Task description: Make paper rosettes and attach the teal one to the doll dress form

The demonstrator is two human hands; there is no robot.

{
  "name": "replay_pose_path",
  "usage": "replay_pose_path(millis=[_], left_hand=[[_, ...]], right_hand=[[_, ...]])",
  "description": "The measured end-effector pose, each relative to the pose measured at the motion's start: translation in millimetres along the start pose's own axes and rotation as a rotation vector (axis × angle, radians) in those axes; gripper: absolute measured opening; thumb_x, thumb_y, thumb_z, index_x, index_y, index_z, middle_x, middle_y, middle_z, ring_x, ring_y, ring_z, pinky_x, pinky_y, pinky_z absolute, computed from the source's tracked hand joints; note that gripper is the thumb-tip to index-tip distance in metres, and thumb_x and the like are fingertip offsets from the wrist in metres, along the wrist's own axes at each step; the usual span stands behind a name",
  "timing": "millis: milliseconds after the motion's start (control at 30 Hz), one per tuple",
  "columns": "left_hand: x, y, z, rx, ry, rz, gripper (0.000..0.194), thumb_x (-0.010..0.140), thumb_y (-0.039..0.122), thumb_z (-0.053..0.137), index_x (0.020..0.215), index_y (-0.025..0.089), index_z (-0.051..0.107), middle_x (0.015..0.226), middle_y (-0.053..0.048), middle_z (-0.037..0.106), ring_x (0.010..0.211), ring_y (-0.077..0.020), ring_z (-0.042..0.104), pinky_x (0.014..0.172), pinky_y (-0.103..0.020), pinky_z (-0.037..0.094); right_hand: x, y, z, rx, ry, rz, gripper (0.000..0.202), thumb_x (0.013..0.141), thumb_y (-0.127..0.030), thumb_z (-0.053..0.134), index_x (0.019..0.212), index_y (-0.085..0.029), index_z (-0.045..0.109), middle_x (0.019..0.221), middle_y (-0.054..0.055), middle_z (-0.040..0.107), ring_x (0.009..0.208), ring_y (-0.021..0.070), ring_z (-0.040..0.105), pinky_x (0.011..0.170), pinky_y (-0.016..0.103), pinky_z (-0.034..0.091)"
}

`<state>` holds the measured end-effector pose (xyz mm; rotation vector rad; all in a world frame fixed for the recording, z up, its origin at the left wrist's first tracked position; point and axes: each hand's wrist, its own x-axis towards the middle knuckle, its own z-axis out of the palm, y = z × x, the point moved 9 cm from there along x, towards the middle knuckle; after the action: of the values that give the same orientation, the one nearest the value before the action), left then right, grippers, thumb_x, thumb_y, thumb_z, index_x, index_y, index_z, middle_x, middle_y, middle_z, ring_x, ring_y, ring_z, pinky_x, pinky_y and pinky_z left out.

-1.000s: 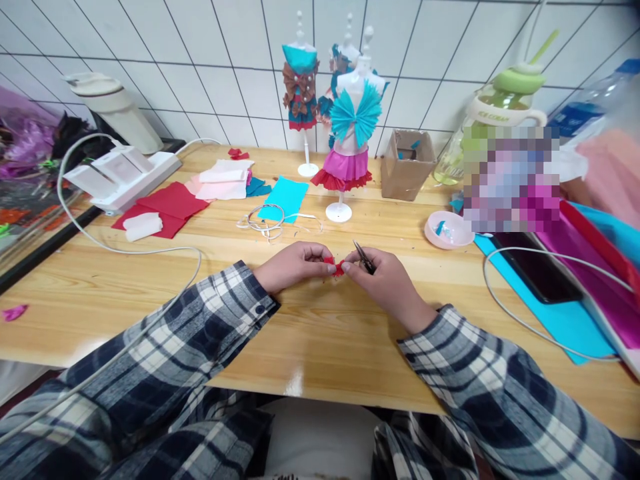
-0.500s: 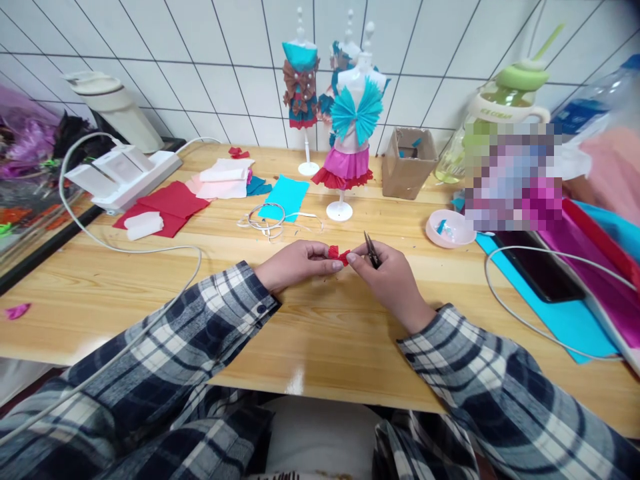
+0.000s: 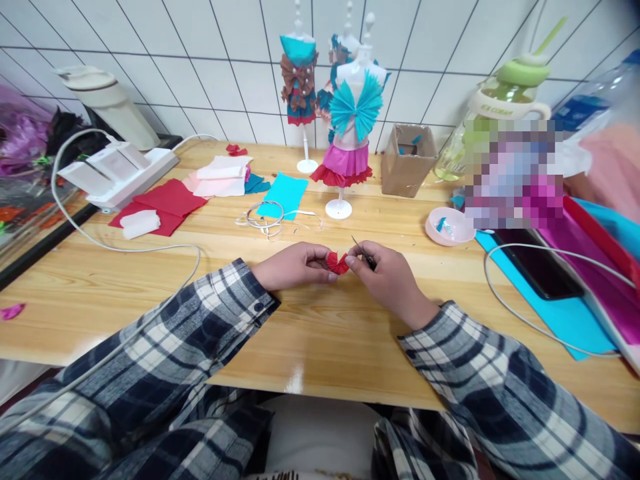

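Note:
A small piece of red pleated paper (image 3: 338, 264) is held between both hands over the wooden table. My left hand (image 3: 295, 265) pinches its left end between thumb and fingers. At its right end, the thumb and fingertips of my right hand (image 3: 387, 273) are closed on it. Small dark-bladed scissors (image 3: 369, 259) also sit in my right hand, their tips pointing up and left; the handles are hidden in the palm. Behind the hands stands a white mini mannequin (image 3: 356, 123) dressed in a turquoise paper bow and a pink and red skirt.
A loop of thin wire (image 3: 265, 217) lies near a turquoise paper sheet (image 3: 284, 195). Red paper (image 3: 173, 207) and a white power strip (image 3: 133, 179) are at left. To the right are a pink bowl (image 3: 450, 227), a cardboard box (image 3: 409, 160), a phone (image 3: 537, 267) and a trailing cable.
The red paper has spread into a small fan between my fingers. The scissors in my right hand have turned, their tips now leaning left. The view has shifted slightly.

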<state>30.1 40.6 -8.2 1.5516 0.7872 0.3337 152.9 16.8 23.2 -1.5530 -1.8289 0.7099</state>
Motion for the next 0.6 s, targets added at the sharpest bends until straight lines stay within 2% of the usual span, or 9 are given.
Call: replay_pose_path(millis=[100, 267, 400, 500, 600], left_hand=[[0.3, 1.8, 0.3, 0.025, 0.011, 0.013, 0.029, 0.073, 0.034, 0.073, 0.095, 0.015, 0.067, 0.090, -0.004, 0.070, 0.085, -0.0180, 0.062, 0.082, -0.032, 0.047], [0.4, -0.5, -3.0, 0.056, 0.059, 0.002, 0.027, 0.075, 0.040, 0.070, 0.083, 0.015, 0.069, 0.079, -0.002, 0.068, 0.078, -0.0169, 0.060, 0.077, -0.030, 0.046], [-0.4, -0.8, -0.4, 0.023, -0.007, 0.014, 0.022, 0.072, 0.034, 0.074, 0.083, 0.015, 0.071, 0.084, -0.002, 0.069, 0.083, -0.0172, 0.060, 0.084, -0.031, 0.045], [-1.5, -3.9, -3.2, -0.064, 0.006, -0.014, 0.022, 0.073, 0.035, 0.073, 0.084, 0.015, 0.071, 0.081, -0.001, 0.067, 0.079, -0.0153, 0.059, 0.081, -0.029, 0.045], [-2.3, -6.5, -5.2, -0.118, 0.038, -0.037, 0.024, 0.075, 0.036, 0.072, 0.084, 0.014, 0.069, 0.077, -0.001, 0.066, 0.075, -0.0138, 0.058, 0.076, -0.028, 0.044]], right_hand=[[0.6, 0.4, 0.3, -0.014, -0.008, 0.000, 0.018, 0.086, -0.034, 0.056, 0.083, -0.018, 0.065, 0.066, -0.001, 0.059, 0.060, 0.0122, 0.049, 0.058, 0.024, 0.035], [-0.5, -0.6, 5.0, -0.012, -0.029, -0.011, 0.018, 0.086, -0.034, 0.056, 0.083, -0.018, 0.065, 0.065, -0.001, 0.059, 0.059, 0.0119, 0.048, 0.057, 0.024, 0.034], [-1.9, -6.3, 5.9, -0.017, -0.032, -0.058, 0.019, 0.087, -0.035, 0.057, 0.086, -0.018, 0.066, 0.065, -0.001, 0.058, 0.058, 0.0119, 0.047, 0.057, 0.025, 0.033], [-1.3, -0.8, 7.2, 0.093, -0.056, 0.015, 0.027, 0.085, -0.042, 0.058, 0.092, -0.018, 0.069, 0.064, -0.001, 0.058, 0.059, 0.0126, 0.048, 0.057, 0.025, 0.035], [-1.0, 7.7, 16.0, 0.226, -0.139, 0.104, 0.033, 0.080, -0.046, 0.063, 0.094, -0.018, 0.070, 0.071, 0.000, 0.062, 0.064, 0.0140, 0.052, 0.059, 0.025, 0.038]])
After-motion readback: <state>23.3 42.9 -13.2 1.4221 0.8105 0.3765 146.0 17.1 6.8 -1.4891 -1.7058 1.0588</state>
